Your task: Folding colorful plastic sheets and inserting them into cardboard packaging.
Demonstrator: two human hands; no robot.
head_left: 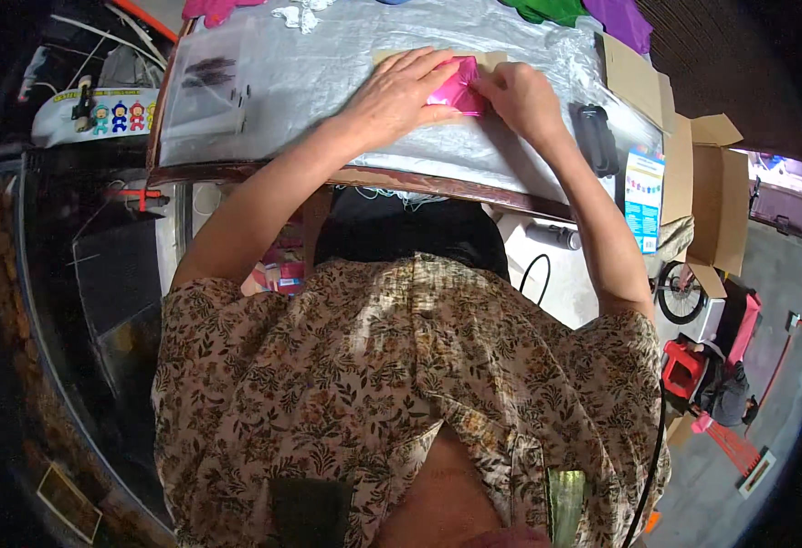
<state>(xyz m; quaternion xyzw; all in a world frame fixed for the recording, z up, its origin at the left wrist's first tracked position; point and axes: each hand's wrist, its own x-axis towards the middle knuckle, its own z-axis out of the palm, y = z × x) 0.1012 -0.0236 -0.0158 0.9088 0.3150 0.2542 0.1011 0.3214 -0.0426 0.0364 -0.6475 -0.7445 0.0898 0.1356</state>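
A piece of shiny pink material point(458, 89), foil or satin-like, lies over a tan card point(494, 58) on the table. My left hand point(401, 96) rests flat across its left side, fingers stretched out and thumb along the near edge. At the right edge of the pink piece, my right hand point(518, 99) has its fingers curled in a pinch on the material. The exact fingertip contact is partly hidden by the hand.
The table is covered with crinkled silvery plastic sheeting point(300, 82). A clear plastic box point(205, 100) stands at left, a black case point(596, 140) at right. Pink, white, green point(547, 9) and purple point(622, 23) pieces lie along the far edge. An open cardboard box point(719, 196) stands beyond the right side.
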